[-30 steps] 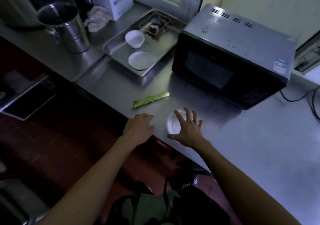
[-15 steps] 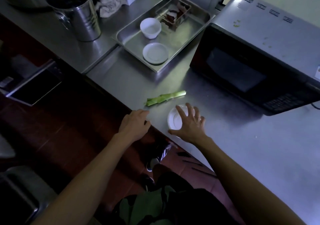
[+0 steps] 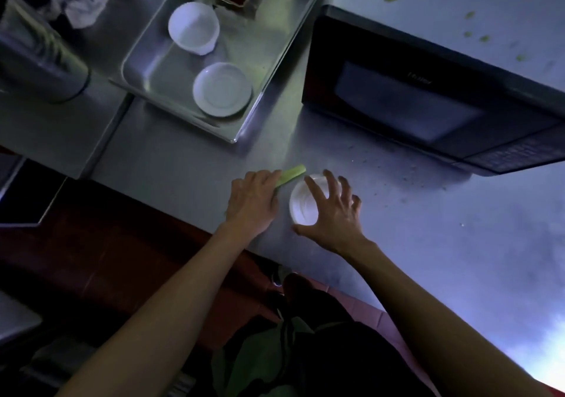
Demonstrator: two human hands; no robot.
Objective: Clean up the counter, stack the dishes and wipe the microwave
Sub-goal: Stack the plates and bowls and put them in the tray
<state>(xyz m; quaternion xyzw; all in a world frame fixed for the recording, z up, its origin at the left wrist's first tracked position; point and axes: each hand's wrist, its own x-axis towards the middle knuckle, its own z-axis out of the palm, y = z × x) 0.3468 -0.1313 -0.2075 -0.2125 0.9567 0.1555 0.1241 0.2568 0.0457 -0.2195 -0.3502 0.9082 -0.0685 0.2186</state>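
Left hand (image 3: 252, 202) hides most of the stalk (image 3: 293, 173) (grip unclear).

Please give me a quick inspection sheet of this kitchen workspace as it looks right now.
Surface: steel counter, scattered crumbs near the microwave.
Job's things: small white dish near the counter edge; bowl and saucer in the metal tray; microwave, green spots on top.
Clutter: green stalk; crumpled cloth; metal pot.
Hands: left hand on the stalk's end; right hand spread over the dish.
Cables: nothing seen.
Surroundings: dim light, dark floor below.
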